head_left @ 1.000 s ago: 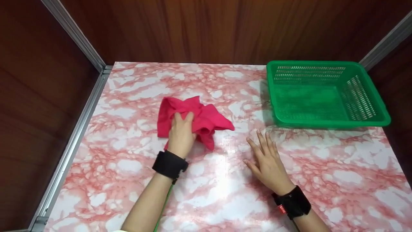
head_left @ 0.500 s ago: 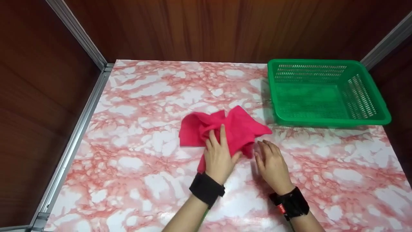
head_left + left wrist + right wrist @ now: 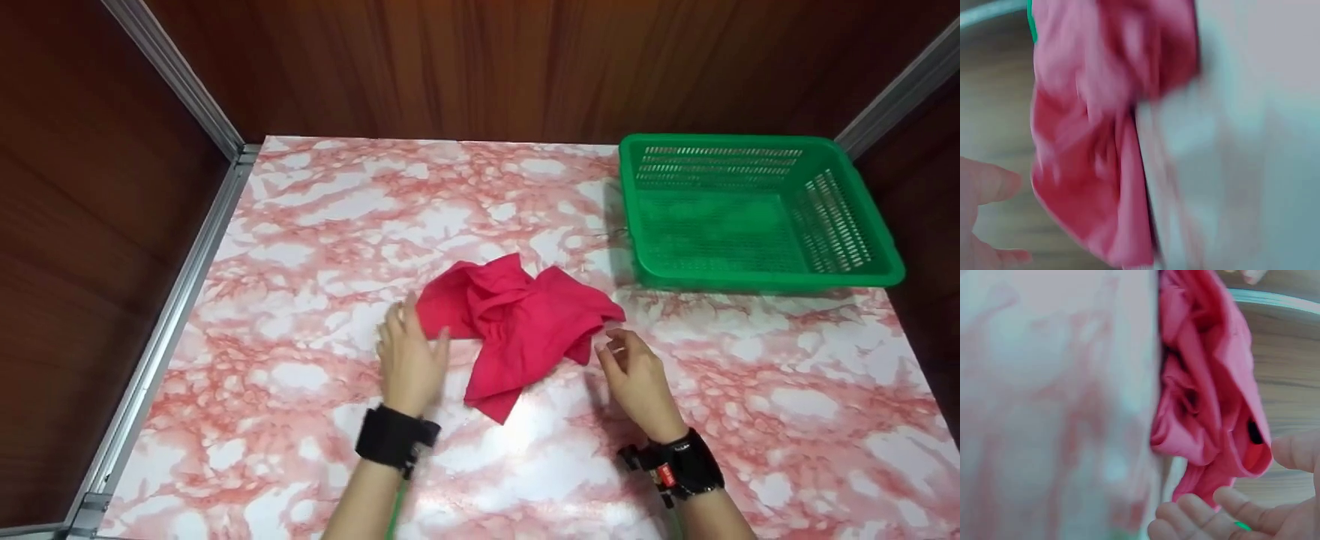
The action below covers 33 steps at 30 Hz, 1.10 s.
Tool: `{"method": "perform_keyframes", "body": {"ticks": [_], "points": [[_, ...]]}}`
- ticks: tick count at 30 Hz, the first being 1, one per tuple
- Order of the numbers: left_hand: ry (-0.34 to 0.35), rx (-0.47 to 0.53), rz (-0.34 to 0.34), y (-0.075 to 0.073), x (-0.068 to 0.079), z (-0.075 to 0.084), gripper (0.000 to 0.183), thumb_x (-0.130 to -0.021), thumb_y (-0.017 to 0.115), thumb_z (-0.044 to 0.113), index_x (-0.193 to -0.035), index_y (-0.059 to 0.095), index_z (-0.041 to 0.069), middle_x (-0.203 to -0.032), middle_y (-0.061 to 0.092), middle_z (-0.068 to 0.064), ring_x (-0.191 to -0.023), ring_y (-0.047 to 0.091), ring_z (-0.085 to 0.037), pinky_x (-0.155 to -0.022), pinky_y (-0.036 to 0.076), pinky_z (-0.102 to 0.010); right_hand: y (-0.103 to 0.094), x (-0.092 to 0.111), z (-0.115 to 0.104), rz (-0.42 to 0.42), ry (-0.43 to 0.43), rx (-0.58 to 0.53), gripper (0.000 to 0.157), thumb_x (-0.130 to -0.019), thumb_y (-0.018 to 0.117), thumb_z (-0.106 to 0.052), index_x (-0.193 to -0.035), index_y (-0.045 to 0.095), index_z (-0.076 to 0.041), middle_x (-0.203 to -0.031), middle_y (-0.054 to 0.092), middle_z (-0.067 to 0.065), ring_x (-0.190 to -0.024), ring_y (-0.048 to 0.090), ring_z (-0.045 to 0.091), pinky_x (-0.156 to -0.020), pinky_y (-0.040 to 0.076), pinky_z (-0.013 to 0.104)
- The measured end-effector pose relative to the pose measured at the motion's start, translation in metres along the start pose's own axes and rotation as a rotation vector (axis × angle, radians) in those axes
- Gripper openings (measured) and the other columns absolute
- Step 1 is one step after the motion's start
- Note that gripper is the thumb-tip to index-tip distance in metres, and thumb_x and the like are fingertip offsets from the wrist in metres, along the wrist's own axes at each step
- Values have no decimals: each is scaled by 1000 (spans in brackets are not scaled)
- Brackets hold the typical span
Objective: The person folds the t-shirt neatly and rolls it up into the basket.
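Observation:
A crumpled pinkish-red cloth [image 3: 529, 322] lies on the marbled table between my two hands. Its folds stand up in soft ridges, and a small dark patch shows inside a fold in the right wrist view. My left hand [image 3: 409, 356] is beside the cloth's left edge, fingers spread and thumb apart, holding nothing. In the left wrist view its fingertips [image 3: 1008, 185] are apart from the fabric. At the right corner of the cloth, my right hand [image 3: 637, 382] has its fingers loosely bent. Its thumb [image 3: 1294, 451] is right by the cloth's edge in the right wrist view.
A green plastic basket [image 3: 637, 255] with slotted walls stands at the back right of the table [image 3: 322, 217]. Dark wood panels [image 3: 480, 67] enclose the back and sides, with metal rails [image 3: 180, 289] along the corners and left edge.
My left hand carried the cloth rightward and nearer, then let go and moved back left of it. The right hand's spread fingers have bent beside the cloth's right corner.

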<state>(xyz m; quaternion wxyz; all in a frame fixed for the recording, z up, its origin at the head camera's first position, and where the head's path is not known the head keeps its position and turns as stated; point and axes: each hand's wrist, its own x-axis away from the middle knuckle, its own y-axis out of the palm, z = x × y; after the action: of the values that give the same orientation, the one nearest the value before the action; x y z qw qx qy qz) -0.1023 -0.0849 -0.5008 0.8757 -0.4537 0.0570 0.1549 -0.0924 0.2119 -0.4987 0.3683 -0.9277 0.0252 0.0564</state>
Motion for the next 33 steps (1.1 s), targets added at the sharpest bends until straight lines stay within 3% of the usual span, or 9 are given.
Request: {"method": "perform_keyframes", "body": {"ticks": [5,9,11,14,18,25,28,33], "points": [[-41,-68,-121,-6,-29,-21,70,-87,65,32,-143,35,1,-138,37,-25,-125,34,-40,-91,35,-53,-4,-14,-11,-89,110,11,51,-94,49,-49,-114,58,-2,-91,64,11,-83,62,22,-73,48,35],[-81,-93,-247,2,-45,-31,71,-88,62,40,-142,37,0,-140,34,-26,-129,29,-41,-96,32,-55,-1,-26,-17,-147,165,40,62,-90,46,-62,-107,58,-3,-91,65,12,-82,61,24,-72,46,35],[-90,-94,-268,8,-52,-33,70,-87,61,45,-139,41,2,-139,35,-25,-128,29,-39,-96,31,-53,2,-31,-21,-148,165,53,62,-87,49,-63,-102,57,-3,-86,64,11,-77,59,23,-69,45,34],[-83,-86,-231,20,-60,-33,65,-85,63,49,-130,53,4,-131,42,-21,-121,34,-36,-92,33,-49,7,-35,-27,-113,117,70,53,-84,60,-57,-91,53,-5,-72,58,7,-63,53,20,-59,41,30],[-53,-51,-176,31,-64,-28,53,-85,67,41,-120,61,2,-117,50,-17,-112,42,-32,-88,35,-45,16,-40,-31,-19,-26,70,39,-82,72,-34,-75,47,-5,-61,46,4,-56,43,19,-54,35,29],[-27,56,-156,35,-67,-23,39,-90,61,21,-120,58,-4,-110,65,-22,-105,57,-39,-91,41,-49,19,-49,-32,103,-238,23,26,-81,70,-14,-73,49,-3,-78,47,9,-70,46,22,-63,37,31],[-19,120,-97,32,-67,-23,30,-91,60,17,-115,58,-1,-97,67,-24,-95,62,-41,-85,46,-48,11,-53,-36,155,-273,-31,14,-82,67,-11,-83,57,-2,-91,55,11,-79,52,22,-69,41,31],[49,217,3,22,-67,-17,13,-92,59,12,-102,58,6,-77,66,-18,-76,65,-37,-68,49,-46,-8,-60,-44,228,-213,-140,12,-88,59,-12,-93,55,-3,-69,49,4,-63,47,16,-55,37,25]]}}
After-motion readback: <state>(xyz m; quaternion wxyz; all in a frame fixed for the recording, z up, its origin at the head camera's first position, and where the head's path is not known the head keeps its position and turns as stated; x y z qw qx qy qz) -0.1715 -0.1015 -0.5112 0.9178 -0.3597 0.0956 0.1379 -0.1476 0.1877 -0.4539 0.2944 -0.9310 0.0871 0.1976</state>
